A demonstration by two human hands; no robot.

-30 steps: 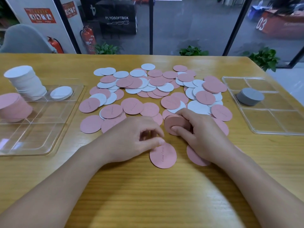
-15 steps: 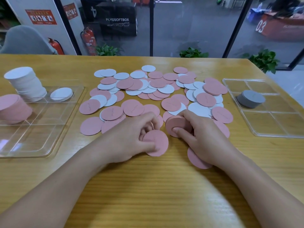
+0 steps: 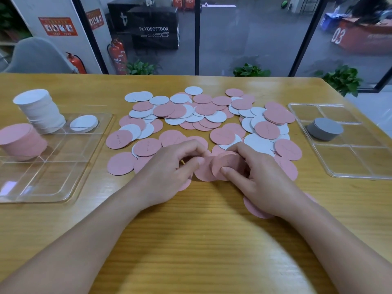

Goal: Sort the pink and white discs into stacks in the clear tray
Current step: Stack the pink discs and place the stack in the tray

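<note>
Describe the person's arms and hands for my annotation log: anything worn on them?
Nothing worn is visible. Both forearms are bare to the frame's edge, with no sleeves. The left hand and right hand show no gloves, rings, watch or bracelets.

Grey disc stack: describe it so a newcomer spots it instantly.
Find the clear tray at the table's right edge. The grey disc stack sits inside it, near its left wall. It is the only grey pile; everything else is pink or white.
</note>
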